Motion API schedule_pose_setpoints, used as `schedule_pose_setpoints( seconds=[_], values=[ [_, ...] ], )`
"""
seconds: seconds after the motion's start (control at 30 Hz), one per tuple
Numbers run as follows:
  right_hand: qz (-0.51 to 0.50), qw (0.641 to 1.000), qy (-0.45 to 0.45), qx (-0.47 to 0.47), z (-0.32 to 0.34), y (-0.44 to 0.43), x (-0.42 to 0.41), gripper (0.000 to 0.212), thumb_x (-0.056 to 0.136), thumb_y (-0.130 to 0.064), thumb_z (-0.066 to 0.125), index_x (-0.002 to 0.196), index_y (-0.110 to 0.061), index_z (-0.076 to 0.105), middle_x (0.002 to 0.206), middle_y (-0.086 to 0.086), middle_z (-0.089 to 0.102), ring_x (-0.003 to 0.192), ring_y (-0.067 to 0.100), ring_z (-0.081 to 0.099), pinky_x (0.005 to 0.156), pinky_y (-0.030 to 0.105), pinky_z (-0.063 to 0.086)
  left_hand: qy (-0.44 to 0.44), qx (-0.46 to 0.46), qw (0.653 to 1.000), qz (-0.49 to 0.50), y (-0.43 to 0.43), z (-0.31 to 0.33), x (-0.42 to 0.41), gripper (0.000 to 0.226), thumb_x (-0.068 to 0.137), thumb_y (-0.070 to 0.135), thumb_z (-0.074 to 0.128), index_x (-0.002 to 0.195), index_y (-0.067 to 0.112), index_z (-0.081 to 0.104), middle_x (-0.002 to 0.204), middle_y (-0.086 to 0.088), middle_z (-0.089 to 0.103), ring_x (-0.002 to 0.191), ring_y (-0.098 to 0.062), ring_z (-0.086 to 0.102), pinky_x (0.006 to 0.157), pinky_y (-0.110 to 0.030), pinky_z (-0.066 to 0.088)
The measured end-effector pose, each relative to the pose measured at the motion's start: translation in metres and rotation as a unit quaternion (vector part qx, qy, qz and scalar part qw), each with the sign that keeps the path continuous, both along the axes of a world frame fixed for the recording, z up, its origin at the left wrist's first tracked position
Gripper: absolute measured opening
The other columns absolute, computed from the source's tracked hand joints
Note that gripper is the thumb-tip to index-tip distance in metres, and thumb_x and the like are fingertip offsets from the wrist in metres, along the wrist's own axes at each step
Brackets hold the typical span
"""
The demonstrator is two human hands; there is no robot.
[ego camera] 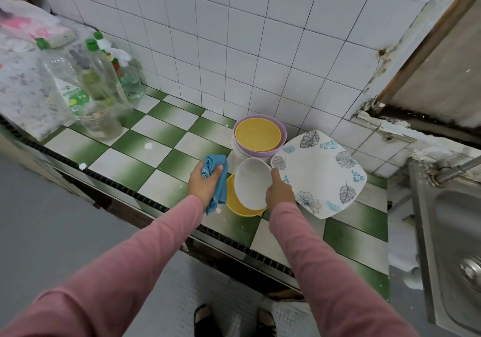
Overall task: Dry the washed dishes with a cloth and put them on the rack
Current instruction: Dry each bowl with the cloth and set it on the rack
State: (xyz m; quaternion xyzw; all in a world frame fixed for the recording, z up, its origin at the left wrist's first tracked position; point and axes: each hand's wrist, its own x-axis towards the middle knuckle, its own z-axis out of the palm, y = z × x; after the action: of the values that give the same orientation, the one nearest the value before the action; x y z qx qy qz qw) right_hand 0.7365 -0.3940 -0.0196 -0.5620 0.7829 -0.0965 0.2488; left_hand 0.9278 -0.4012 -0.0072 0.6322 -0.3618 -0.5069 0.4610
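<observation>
In the head view, just below the middle of the frame, the left hand [205, 182] is clenched round a bunched blue cloth [218, 180]. Right of it, the right hand [279, 193] grasps a white bowl [251, 183] by its rim, tilted above a yellow bowl [233, 202] on the tiled counter [156, 141]. A leaf-patterned plate [322, 175] lies just beside them. The bowl looks light and stiff, perhaps slippery if wet, and is best held at the rim. No rack is visible.
</observation>
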Motion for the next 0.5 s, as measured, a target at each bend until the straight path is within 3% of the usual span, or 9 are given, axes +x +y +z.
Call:
schedule_pose_setpoints(
  seconds=[0.2, 0.5],
  values=[
    [0.048, 0.997, 0.052, -0.019, 0.007, 0.003, -0.006, 0.046, 0.097, 0.001, 0.029, 0.14, -0.015, 0.033, 0.091, 0.018, 0.051, 0.081, 0.033, 0.051, 0.072, 0.037, 0.039, 0.0, -0.008, 1.0, -0.011, -0.005, 0.004, -0.005, 0.03, 0.093, 0.032, 0.065, 0.12, 0.021, 0.058, 0.109, -0.004, 0.069, 0.094, -0.025, 0.067, 0.088, -0.044, 0.057],
    [0.096, 0.981, 0.159, -0.062, 0.011, 0.011, -0.013, 0.039, 0.099, 0.003, 0.033, 0.136, -0.008, 0.035, 0.107, 0.019, 0.056, 0.091, 0.042, 0.062, 0.072, 0.04, 0.044, -0.016, -0.03, 0.999, -0.034, -0.009, 0.006, -0.009, 0.017, 0.095, 0.029, 0.063, 0.111, 0.026, 0.058, 0.107, -0.004, 0.067, 0.097, -0.026, 0.065, 0.089, -0.044, 0.055]
  ],
)
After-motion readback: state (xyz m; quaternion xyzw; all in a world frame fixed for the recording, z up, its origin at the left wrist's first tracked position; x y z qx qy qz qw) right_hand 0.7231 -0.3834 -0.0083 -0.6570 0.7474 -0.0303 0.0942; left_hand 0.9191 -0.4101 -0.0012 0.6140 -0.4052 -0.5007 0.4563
